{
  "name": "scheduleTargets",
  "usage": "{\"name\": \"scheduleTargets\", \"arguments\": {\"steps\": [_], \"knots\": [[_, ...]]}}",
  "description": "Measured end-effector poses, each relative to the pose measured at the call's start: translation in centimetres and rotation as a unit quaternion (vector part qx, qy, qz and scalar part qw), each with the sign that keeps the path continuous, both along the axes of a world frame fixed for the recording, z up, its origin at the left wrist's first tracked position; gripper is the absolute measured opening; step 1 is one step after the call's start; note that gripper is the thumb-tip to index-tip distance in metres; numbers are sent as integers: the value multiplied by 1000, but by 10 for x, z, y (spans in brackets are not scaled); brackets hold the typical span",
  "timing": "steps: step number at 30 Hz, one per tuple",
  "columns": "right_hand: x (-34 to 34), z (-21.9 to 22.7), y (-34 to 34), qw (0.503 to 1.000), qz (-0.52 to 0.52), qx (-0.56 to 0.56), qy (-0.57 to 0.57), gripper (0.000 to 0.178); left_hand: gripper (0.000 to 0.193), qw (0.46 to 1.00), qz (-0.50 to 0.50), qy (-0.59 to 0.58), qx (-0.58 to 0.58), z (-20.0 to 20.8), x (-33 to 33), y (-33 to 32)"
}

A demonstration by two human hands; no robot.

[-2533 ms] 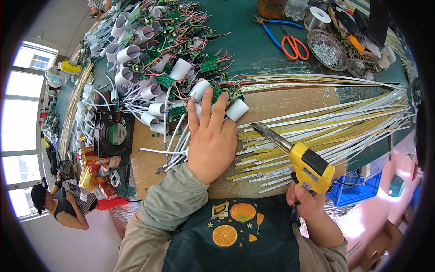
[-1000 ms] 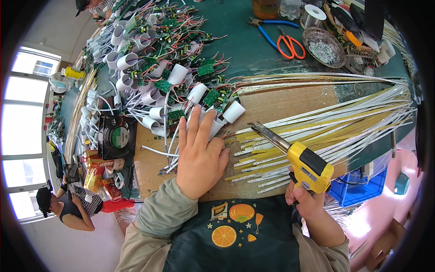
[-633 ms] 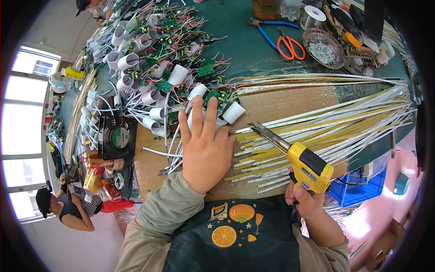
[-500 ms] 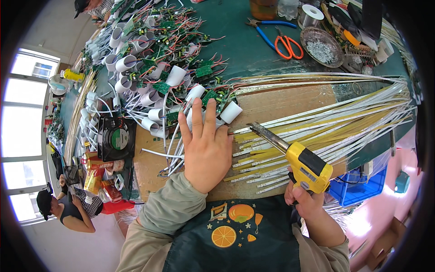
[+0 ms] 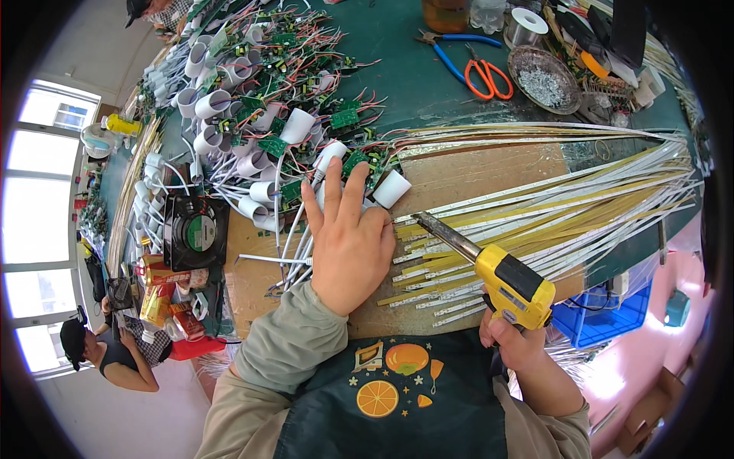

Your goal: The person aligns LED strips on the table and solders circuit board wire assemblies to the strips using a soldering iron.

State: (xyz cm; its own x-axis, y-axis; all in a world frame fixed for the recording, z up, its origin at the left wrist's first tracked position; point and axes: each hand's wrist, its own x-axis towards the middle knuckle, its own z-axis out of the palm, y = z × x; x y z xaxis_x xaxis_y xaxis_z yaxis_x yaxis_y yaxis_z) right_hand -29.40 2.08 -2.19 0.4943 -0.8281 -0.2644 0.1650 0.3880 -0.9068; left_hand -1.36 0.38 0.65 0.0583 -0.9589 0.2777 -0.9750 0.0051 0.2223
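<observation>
My left hand (image 5: 348, 252) is at the front edge of a heap of green circuit boards (image 5: 344, 116) with white plastic sleeves (image 5: 298, 126) and red wires. Three of its fingers are spread. The index finger bends down beside the ends of the LED strips (image 5: 489, 218), and the thumb and whatever it presses on are hidden. My right hand (image 5: 508, 336) grips the handle of a yellow and black soldering gun (image 5: 516, 284). The gun's metal tip points up and left, close to the strip ends by my left index finger.
Blue-handled pliers (image 5: 451, 61), orange-handled scissors (image 5: 489, 80), a solder spool (image 5: 527, 27) and a dish of small bits (image 5: 544, 80) lie at the back right. A black fan (image 5: 195, 233) stands left. A blue crate (image 5: 604, 314) sits lower right. Another person (image 5: 126, 348) works far left.
The soldering gun has shifted slightly left, its tip nearer my left index finger. My left fingers have spread a little and the index finger is more bent.
</observation>
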Motion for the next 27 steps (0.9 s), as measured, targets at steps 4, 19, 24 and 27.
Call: {"name": "scheduleTargets", "arguments": {"steps": [4,19,24,27], "knots": [[0,0,-1,1000,3,1,2,55,10,1000,9,-16,-8,1,-3,2],[-7,-6,1,999,24,-24,13,51,16,996,-6,-90,23,12,-1,10],[-7,-6,1,999,26,-23,20,51,18,991,-28,-119,54,14,-1,4],[-8,-9,3,999,28,-26,19,51,17,994,-24,-101,33,10,2,3]]}}
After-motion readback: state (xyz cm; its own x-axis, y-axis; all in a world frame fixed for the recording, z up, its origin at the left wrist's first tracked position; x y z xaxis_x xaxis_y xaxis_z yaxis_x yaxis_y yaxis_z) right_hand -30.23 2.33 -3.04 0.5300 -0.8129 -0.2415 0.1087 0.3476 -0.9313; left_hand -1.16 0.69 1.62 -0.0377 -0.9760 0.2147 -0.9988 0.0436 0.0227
